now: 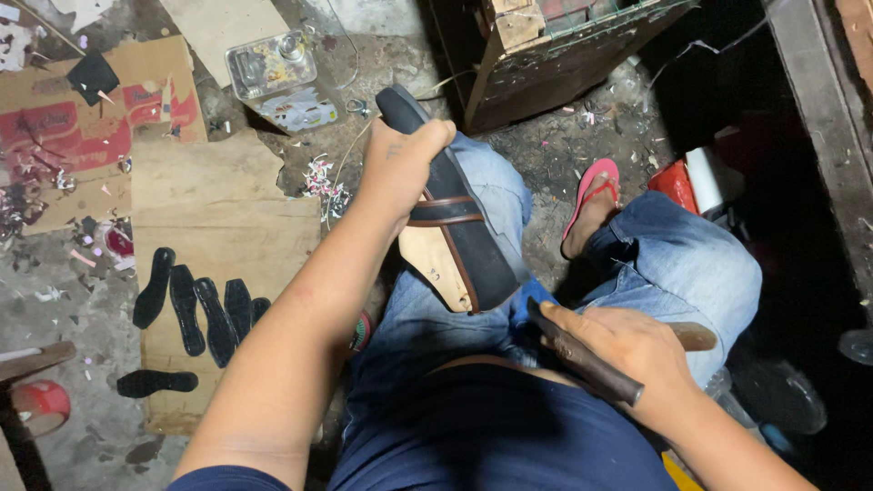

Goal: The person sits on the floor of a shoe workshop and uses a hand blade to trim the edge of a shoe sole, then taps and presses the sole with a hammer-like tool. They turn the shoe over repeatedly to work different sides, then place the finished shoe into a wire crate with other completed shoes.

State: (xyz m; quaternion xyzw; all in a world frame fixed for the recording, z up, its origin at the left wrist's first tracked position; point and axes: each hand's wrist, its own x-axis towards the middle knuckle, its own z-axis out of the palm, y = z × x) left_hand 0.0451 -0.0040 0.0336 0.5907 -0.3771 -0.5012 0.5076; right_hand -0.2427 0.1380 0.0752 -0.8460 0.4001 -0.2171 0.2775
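Leftmost, well away from the shoe, lay a row of black soles [200,311] on a sheet of cardboard [227,245], one more sole [156,383] apart below them. Farther up from the cardboard, toward the shoe's toe, stood a clear plastic box [271,64] on the littered floor [82,436]. Next came the left hand [403,164], closed firmly over the upper part of the shoe [452,227], fingers wrapped round its black sole edge. Rested on the left jeans-clad thigh [427,318], that shoe: sole up, black, with brown straps and a pale wooden last [439,265] showing at the heel end. Just right of the shoe's heel, gripped tight in the right hand [627,350], was a dark tool [582,355] with a wooden handle, its tip near the heel but whether touching, cannot tell. Beyond, right of the shoe, sat a foot in a pink flip-flop [589,195], and above it a wooden crate [546,55].
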